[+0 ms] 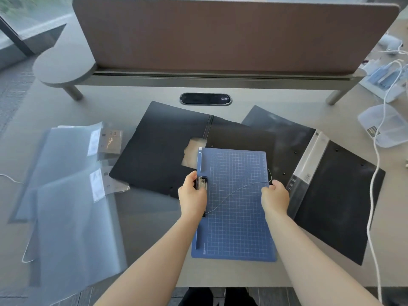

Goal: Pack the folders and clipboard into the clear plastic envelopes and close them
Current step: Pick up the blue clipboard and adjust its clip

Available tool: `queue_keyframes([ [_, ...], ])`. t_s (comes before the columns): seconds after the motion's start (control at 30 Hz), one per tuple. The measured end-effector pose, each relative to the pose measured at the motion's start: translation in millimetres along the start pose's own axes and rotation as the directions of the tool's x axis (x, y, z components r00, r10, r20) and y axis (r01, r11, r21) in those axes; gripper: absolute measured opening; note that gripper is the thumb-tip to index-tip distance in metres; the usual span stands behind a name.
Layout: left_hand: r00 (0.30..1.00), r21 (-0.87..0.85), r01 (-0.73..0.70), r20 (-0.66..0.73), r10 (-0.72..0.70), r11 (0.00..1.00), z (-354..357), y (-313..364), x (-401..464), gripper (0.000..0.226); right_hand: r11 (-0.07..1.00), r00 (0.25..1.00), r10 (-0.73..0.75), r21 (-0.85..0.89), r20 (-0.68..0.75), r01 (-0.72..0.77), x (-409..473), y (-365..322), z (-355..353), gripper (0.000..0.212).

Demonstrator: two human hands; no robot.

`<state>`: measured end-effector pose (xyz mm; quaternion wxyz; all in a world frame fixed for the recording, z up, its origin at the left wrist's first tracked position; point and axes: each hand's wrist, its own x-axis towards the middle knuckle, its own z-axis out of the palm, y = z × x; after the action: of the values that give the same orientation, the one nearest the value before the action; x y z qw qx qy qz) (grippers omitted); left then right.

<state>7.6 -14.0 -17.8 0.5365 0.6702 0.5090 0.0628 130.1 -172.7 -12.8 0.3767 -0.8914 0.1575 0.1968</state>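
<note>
The left hand [192, 193] grips the left edge of a blue clipboard [235, 204], its thumb and fingers closed around the metal clip [202, 183] set on that side. The right hand [275, 196] pinches the board's right edge, fingers curled over it. Between the two hands a thin cord [234, 193] sags across the gridded face of the board, running from the right edge down toward the left wrist. The board lies lengthways away from the person, its near end close to the desk's front edge.

Just beyond the hands, partly under the far end of the board, a black folder [161, 146] lies open and flat, with a small see-through scrap [194, 151] lying on it by the board's far left corner. To the right of the right hand a second black folder [335, 204] also lies open, a pale strip [309, 160] running along its spine; its left flap [278, 129] lies beside the first folder, though I cannot tell which is on top.

Well to the left of the left hand, clear plastic envelopes [72, 195] lie spread and overlapping on the desk [143, 217], reaching its front edge, with small paper labels [110, 140] at their far side.

Far to the right, a white cable [373, 195] trails down past a clear plastic box [384, 127]. Beyond everything stands a brown divider panel [231, 34], with an oval cable port [205, 99] in the desk before it.
</note>
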Motion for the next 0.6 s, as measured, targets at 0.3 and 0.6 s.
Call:
queue_keyframes([
  [0.3,0.991,-0.12,0.12,0.071,-0.112,0.985,-6.5,9.5,11.0,0.041,0.994,0.998,0.049,0.098,-0.026,-0.046,8.1,1.7,3.1,0.023],
  [0.6,0.987,0.115,0.037,0.151,-0.055,0.993,2.5,-8.0,22.7,0.051,0.976,0.997,0.058,0.213,-0.047,-0.047,8.1,-3.4,-2.9,0.016],
])
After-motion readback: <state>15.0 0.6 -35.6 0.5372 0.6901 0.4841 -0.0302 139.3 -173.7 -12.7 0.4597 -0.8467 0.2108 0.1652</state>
